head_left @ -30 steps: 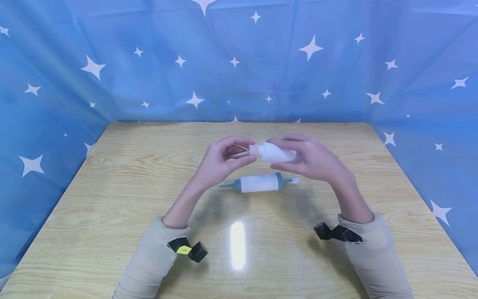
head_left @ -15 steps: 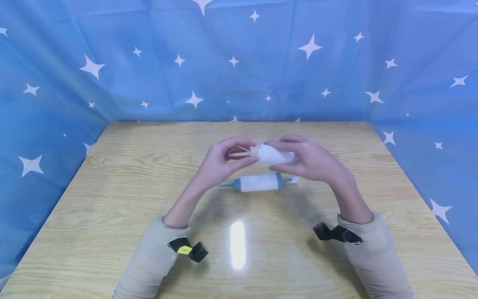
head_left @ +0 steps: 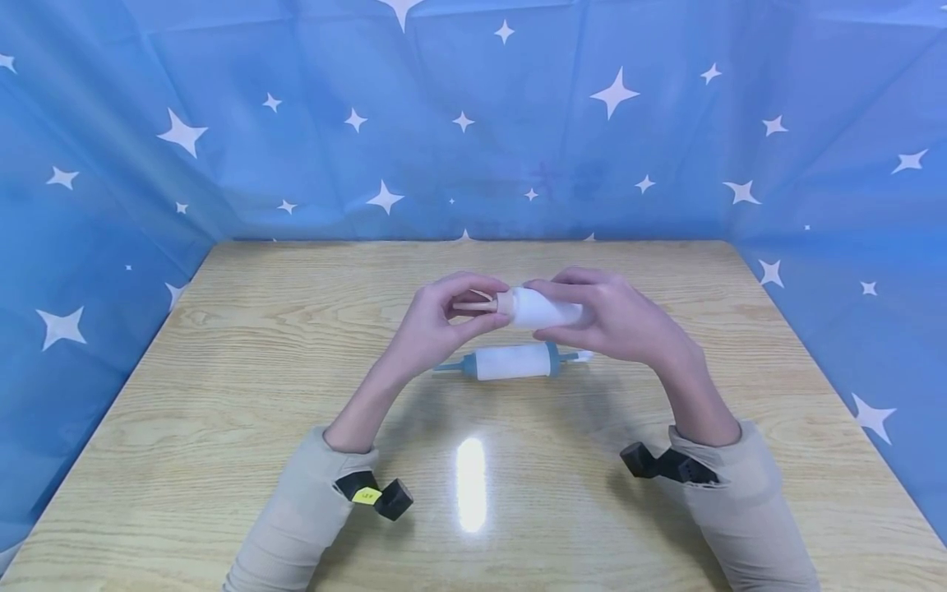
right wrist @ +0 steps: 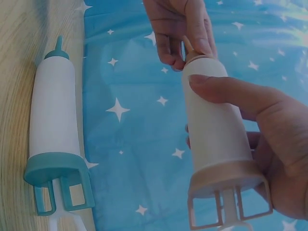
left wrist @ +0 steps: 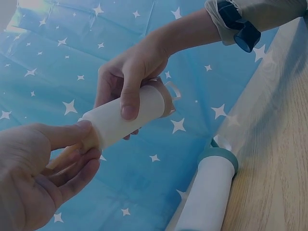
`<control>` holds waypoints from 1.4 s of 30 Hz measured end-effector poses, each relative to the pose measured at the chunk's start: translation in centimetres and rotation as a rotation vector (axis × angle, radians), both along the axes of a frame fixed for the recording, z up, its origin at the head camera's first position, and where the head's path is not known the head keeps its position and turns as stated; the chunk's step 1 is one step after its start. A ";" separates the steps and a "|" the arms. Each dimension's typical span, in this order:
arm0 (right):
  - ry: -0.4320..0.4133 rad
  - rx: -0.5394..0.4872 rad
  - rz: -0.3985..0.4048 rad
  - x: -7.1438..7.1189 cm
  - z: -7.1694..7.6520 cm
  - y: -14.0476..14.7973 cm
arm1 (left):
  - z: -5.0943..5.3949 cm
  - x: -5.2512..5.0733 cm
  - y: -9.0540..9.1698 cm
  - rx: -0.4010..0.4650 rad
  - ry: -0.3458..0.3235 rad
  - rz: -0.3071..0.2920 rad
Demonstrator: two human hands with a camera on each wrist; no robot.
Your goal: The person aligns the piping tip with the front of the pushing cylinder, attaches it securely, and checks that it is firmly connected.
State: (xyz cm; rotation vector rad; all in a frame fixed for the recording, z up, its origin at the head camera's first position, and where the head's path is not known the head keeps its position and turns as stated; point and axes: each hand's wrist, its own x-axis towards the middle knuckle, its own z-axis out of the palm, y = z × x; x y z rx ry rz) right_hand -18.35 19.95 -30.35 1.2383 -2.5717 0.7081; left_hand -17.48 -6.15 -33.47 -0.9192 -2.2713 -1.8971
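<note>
Both hands hold one large syringe above the table, its white barrel point(head_left: 546, 308) lying roughly level. My left hand point(head_left: 429, 325) pinches its pinkish-beige nozzle cap point(head_left: 505, 305) between thumb and fingers, and the thin spout points left within that hand. Round the barrel curls my right hand point(head_left: 617, 316), thumb on the near side in the right wrist view. That view also reveals the beige rear collar point(right wrist: 228, 175) with finger loops and a pale plunger handle. A second syringe point(head_left: 514, 362), white with teal ends, lies on the table just below the hands, untouched.
The wood-grain table point(head_left: 222, 395) stretches out under both arms. A blue star-patterned cloth point(head_left: 473, 148) hangs at the back and on both sides. Black wrist cameras point(head_left: 376, 493) sit on the beige sleeves. A bright light reflection marks the tabletop's near middle.
The spout has turned slightly to lie more level, and the left fingers sit a little differently on the cap. Right hand and barrel have shifted very slightly. The teal syringe stays put.
</note>
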 end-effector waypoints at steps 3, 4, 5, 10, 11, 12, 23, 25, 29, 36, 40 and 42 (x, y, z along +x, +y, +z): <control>-0.013 0.003 0.000 0.0 0.0 0.0 | 0.0 0.0 0.0 -0.006 0.020 0.003; -0.017 0.004 -0.001 0.0 0.0 0.0 | 0.0 0.0 0.0 -0.009 0.027 0.005; -0.020 0.005 -0.003 0.0 0.0 0.1 | 0.1 0.0 0.0 -0.010 0.033 0.006; -0.027 0.002 -0.010 -0.1 0.0 0.1 | 0.1 0.1 0.1 -0.015 0.056 0.017; -0.027 0.002 -0.011 -0.1 0.0 0.1 | 0.1 0.2 0.2 -0.015 0.059 0.021; -0.026 0.002 -0.012 -0.1 0.0 0.1 | 0.1 0.2 0.2 -0.013 0.062 0.026; -0.003 -0.005 -0.007 0.1 0.1 0.0 | 0.2 0.4 0.2 0.005 -0.063 0.008; -0.001 -0.006 -0.005 0.1 0.1 0.0 | 0.2 0.3 0.1 -0.009 -0.068 -0.008; -0.001 -0.005 -0.005 0.1 0.1 0.0 | 0.2 0.2 0.0 -0.058 -0.008 0.006; -0.013 0.003 -0.003 0.2 0.1 0.0 | 0.1 0.2 0.0 -0.067 0.049 0.010; -0.014 0.006 0.001 0.1 0.1 0.0 | 0.1 0.2 0.1 -0.067 0.077 0.012; -0.016 0.005 0.004 0.1 0.1 0.1 | 0.1 0.1 0.1 -0.063 0.094 0.012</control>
